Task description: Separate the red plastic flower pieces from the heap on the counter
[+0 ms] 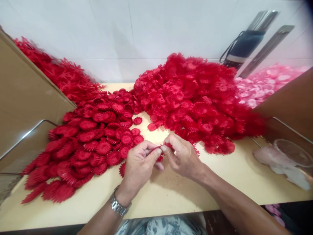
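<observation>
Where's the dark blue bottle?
In the head camera's view, the dark blue bottle is at upper right, behind the big red pile, just left of a flat metal strip.

A small red piece (160,159), mostly hidden, is pinched between the left hand (140,161) and the right hand (182,156). Red toothed discs (88,137) lie heaped left of the hands; a taller pile of red fringed pieces (190,94) rises beyond the hands, toward the right.

This looks like a craft workshop; red flower-shaped pieces (88,125) lie heaped on a table (181,199).
</observation>
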Demonstrator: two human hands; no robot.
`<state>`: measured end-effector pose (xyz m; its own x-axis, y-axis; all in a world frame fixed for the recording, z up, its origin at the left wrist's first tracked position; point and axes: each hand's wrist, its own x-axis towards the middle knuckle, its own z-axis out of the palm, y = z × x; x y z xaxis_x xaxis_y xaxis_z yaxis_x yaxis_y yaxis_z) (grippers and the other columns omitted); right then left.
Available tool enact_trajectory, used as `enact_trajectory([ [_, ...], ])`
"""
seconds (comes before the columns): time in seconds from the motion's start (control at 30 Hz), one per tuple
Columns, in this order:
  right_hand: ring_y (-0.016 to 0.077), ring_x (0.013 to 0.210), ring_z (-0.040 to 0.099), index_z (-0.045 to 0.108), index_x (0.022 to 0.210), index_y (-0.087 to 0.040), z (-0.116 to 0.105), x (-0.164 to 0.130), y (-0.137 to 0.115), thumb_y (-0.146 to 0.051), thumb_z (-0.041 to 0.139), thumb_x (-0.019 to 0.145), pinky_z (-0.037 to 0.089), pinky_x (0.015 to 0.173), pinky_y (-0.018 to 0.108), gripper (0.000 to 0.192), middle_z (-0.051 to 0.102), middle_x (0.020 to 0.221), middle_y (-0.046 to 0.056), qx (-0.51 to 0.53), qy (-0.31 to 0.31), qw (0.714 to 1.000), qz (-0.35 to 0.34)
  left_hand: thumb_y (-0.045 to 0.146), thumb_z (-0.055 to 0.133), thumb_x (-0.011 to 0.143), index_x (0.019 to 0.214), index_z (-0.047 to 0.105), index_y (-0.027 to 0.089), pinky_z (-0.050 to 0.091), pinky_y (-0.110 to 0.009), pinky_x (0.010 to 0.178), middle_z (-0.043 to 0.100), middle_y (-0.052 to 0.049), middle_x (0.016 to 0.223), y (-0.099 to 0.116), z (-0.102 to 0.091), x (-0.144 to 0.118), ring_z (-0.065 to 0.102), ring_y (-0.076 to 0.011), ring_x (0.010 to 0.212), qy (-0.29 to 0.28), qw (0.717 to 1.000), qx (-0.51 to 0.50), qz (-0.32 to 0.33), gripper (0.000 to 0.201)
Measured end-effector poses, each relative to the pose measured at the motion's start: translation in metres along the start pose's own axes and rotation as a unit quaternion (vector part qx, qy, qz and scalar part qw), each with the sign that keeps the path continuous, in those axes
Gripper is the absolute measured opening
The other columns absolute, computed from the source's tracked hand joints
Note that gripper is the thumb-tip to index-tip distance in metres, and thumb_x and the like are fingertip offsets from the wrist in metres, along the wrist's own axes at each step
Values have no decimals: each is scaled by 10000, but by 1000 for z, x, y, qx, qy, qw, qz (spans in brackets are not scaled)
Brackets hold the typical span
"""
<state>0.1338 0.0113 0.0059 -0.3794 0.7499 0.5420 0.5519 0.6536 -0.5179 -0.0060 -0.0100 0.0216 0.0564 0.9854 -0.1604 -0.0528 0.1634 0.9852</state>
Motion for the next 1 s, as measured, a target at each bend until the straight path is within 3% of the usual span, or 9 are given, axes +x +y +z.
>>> enact_trajectory([
  [0.07, 98, 527, 412, 399, 679, -189, -10, 2, 3, -170, 418, 841, 328, 484, 224, 164, 432, 600, -13, -2, 26, 1000, 15, 210, 611, 719, 660, 545, 139, 446, -177, 398, 598, 32, 499, 6, -6, -4, 590, -111, 396, 19, 1000, 12, 10, 114],
  [0.2, 70, 448, 340, 456, 709, -189, -38, 8, 14, -234, 481, 844, 272, 413, 204, 144, 385, 535, -55, 42, 133, 981, 134, 209, 611, 718, 706, 524, 168, 460, -205, 409, 624, 37, 517, 12, -30, -9, 580, -119, 388, 127, 991, -6, 39, 98],
  [0.33, 74, 508, 408, 524, 717, -167, -42, 14, 16, -338, 545, 812, 322, 452, 208, 197, 459, 590, -31, 202, 15, 961, 191, 224, 627, 706, 720, 529, 156, 501, -225, 514, 648, 11, 590, 13, -38, -7, 636, -138, 515, 67, 998, -3, -9, 120],
  [0.47, 57, 492, 389, 531, 722, -155, -34, 19, 10, -323, 576, 770, 315, 454, 197, 180, 460, 580, -45, 349, -52, 895, 272, 190, 581, 713, 786, 520, 163, 505, -249, 547, 641, 13, 621, 16, -25, 2, 628, -137, 540, 28, 997, -61, -32, 99],
  [0.57, 56, 550, 434, 543, 736, -155, -32, 20, 6, -238, 584, 735, 350, 507, 190, 93, 511, 647, -34, 398, -82, 871, 278, 161, 539, 712, 820, 531, 159, 479, -243, 518, 603, 23, 600, 18, -12, 11, 592, -127, 510, -22, 997, -68, -43, 108],
  [0.73, 72, 567, 471, 535, 686, -149, -27, 18, 7, -254, 591, 729, 391, 554, 216, 127, 529, 621, -24, 388, -59, 878, 273, 173, 534, 700, 788, 547, 148, 435, -227, 483, 557, 24, 583, 16, -1, 25, 521, -104, 482, -55, 996, -66, -27, 93],
  [0.87, 74, 539, 451, 536, 674, -146, -23, 15, 10, -290, 586, 748, 371, 518, 218, 169, 521, 597, -22, 353, -23, 893, 278, 210, 544, 709, 766, 558, 148, 430, -235, 499, 552, 19, 593, 8, -1, 29, 518, -105, 496, -47, 996, -74, -7, 85],
  [1.0, 69, 542, 413, 517, 657, -148, -19, 14, 9, -303, 554, 786, 336, 508, 211, 205, 479, 589, -32, 323, -24, 909, 264, 210, 541, 730, 762, 561, 152, 430, -245, 520, 550, 18, 597, 0, -2, 27, 522, -111, 512, -52, 996, -76, 11, 70],
])
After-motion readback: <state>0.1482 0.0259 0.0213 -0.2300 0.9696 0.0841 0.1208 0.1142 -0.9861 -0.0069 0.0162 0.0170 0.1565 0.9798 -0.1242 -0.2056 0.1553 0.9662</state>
